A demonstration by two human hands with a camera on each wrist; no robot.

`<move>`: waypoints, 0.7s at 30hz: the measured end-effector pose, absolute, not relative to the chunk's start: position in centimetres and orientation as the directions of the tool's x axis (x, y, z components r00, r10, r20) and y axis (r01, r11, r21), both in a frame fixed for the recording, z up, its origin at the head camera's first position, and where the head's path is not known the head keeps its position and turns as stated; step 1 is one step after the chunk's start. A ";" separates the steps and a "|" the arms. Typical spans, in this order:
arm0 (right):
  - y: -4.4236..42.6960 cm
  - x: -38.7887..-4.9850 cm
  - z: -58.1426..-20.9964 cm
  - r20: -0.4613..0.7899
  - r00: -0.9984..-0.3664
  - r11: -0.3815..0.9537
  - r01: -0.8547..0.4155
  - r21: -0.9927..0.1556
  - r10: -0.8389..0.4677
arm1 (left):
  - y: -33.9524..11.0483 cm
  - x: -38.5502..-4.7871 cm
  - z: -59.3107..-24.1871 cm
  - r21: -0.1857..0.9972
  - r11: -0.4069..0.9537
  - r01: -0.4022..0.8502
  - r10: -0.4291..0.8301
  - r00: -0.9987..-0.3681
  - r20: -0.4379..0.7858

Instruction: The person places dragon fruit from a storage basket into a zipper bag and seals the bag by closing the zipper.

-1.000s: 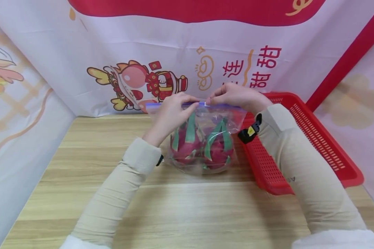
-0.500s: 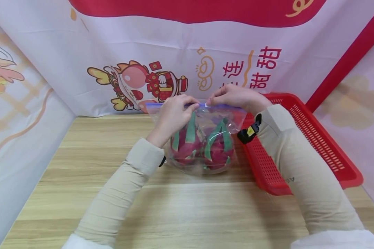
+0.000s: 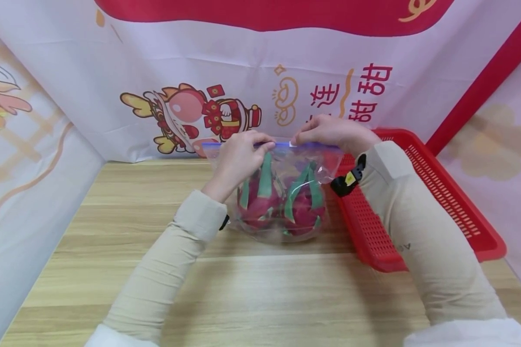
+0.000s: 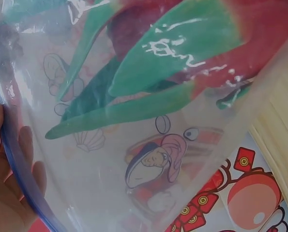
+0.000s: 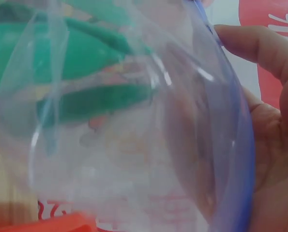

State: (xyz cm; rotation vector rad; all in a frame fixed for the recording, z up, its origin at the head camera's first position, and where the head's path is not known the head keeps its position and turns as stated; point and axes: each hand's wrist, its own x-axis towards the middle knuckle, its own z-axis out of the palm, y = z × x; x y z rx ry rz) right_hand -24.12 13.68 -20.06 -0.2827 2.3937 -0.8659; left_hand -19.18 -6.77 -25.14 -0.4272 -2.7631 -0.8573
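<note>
A clear zip bag (image 3: 325,168) stands on the table with two dragon fruits inside, one on the left (image 3: 256,207) and one on the right (image 3: 305,207). Its blue zip strip (image 3: 282,144) runs along the top. My left hand (image 3: 240,156) pinches this strip near the middle. Just to its right, my right hand (image 3: 336,131) pinches a small white slider (image 3: 292,143) on the strip. Green leaf tips (image 4: 153,106) show through the plastic in the left wrist view. In the right wrist view the bag's plastic partly covers the fingers of my right hand (image 5: 274,130).
A red perforated basket (image 3: 373,241) stands right of the bag, partly under my right forearm. Printed cloth walls (image 3: 226,43) enclose the wooden table (image 3: 260,299) at the back and both sides.
My right hand has shifted slightly to the right along the strip with the white slider. My left hand stays at nearly the same spot, and the fruits have not moved.
</note>
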 end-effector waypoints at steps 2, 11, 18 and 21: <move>13.9 -24.1 -19.9 -0.448 -0.813 0.778 -0.009 -0.629 -0.372 | -6.9 -19.2 -25.1 0.515 0.792 0.328 0.204 -0.937 0.283; 16.4 -23.8 -19.3 -0.425 -0.818 0.773 -0.038 -0.633 -0.388 | -7.3 -19.5 -25.0 0.542 0.781 0.312 0.181 -0.942 0.282; 17.5 -23.7 -19.8 -0.382 -0.844 0.724 -0.011 -0.689 -0.376 | -7.7 -19.7 -25.2 0.560 0.762 0.326 0.199 -0.940 0.276; 17.6 -23.6 -20.0 -0.359 -0.861 0.702 0.005 -0.713 -0.359 | -7.8 -19.7 -25.4 0.570 0.751 0.333 0.209 -0.939 0.273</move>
